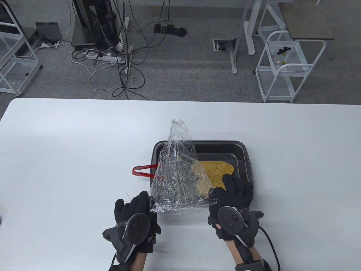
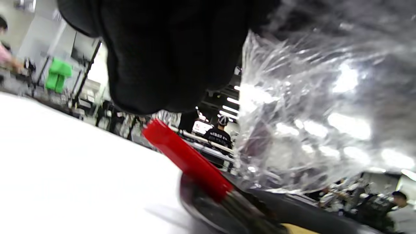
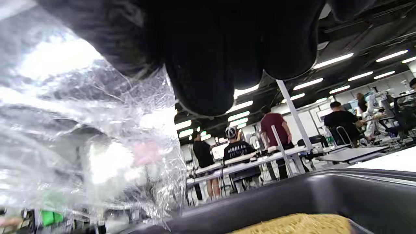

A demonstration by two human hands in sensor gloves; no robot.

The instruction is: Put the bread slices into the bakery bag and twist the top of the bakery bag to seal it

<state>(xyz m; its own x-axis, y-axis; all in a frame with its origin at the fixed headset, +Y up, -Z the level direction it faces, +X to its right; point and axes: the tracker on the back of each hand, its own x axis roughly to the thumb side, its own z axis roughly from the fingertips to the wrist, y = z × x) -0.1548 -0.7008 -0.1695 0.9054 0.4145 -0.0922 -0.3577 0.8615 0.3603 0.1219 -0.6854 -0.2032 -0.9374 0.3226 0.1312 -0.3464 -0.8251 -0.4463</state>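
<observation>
1. Table view: your left hand [image 1: 134,210] and right hand [image 1: 231,194] each pinch the bag [image 1: 176,175] mouth, stretching it open over the tray [image 1: 245,158]; bread [image 1: 217,169] lies inside the tray.
2. Left wrist view: fingers [image 2: 162,55] grip film above red tongs [image 2: 187,159].
3. Right wrist view: fingers [image 3: 227,48] curl on film, bread [image 3: 299,224] below.

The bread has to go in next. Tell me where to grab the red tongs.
Grip the red tongs at their closed looped end, which juts left past the dark metal baking tray's rim onto the table. Come from the left: the clear crinkled plastic bag covers the tips.

Dark tray [image 1: 244,158] — red tongs [image 1: 142,171].
</observation>
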